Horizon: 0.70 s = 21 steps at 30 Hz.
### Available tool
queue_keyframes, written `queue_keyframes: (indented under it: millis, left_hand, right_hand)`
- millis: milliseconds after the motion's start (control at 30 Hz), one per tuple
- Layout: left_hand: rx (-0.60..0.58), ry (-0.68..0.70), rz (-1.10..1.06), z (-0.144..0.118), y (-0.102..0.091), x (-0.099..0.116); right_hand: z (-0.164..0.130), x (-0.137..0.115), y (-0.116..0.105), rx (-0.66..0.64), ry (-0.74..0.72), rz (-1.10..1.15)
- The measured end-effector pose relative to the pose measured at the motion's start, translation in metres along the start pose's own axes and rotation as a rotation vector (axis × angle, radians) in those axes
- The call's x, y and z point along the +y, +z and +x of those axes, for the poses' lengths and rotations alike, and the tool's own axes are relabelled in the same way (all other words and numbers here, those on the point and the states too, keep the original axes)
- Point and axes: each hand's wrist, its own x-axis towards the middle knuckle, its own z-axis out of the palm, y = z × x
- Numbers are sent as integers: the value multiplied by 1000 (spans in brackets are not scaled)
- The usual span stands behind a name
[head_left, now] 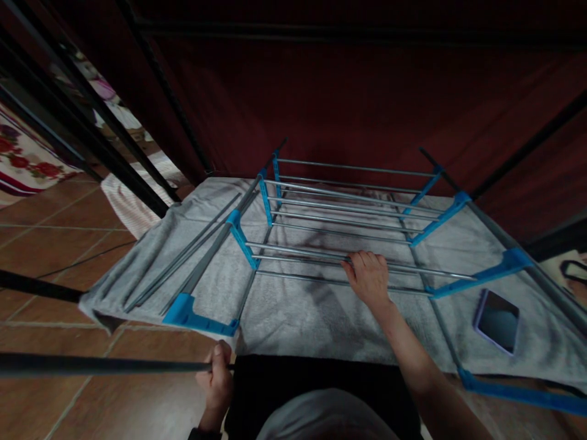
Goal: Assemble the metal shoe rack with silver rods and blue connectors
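Head view: looking down at a rack being handled on the floor, dim light.
Floor: reddish-brown tiles [55,244] showing at left and under the cloth.
Cloth: a grey towel [293,311] lying spread flat on the floor, carrying the rack and loose parts.
Rack: a frame of metal rods [348,211] with blue plastic brackets [243,241] standing on the towel, well in front of the person.
Right hand [368,278]: resting palm down, fingers curling over one of the near rods, gripping it loosely.
Left hand [215,382]: closing in a fist around a long dark pole [101,365] that is running off to the left, just above the tiles.
Loose rods [183,260]: lying on the towel left of the rack.
Phone [498,321]: lying face up on the towel, right of the rack, apart from both hands.
Room: a dark red wall [348,98] standing behind; black bars [82,128] slanting at upper left; patterned fabric [22,156] showing at far left.
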Motion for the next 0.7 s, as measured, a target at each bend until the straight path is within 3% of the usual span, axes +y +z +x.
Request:
queue_keyframes:
  millis: [200,367,700]
  left_hand:
    - [-186,169,213,4,-1,7]
    - [-242,273,373,11,-1,2]
    - [-372,622,778,16,1,5]
  right_hand:
    - [0,1,1,-12,11,30]
    - [0,0,1,-30,19,13]
    - [-1,1,2,6,4,27]
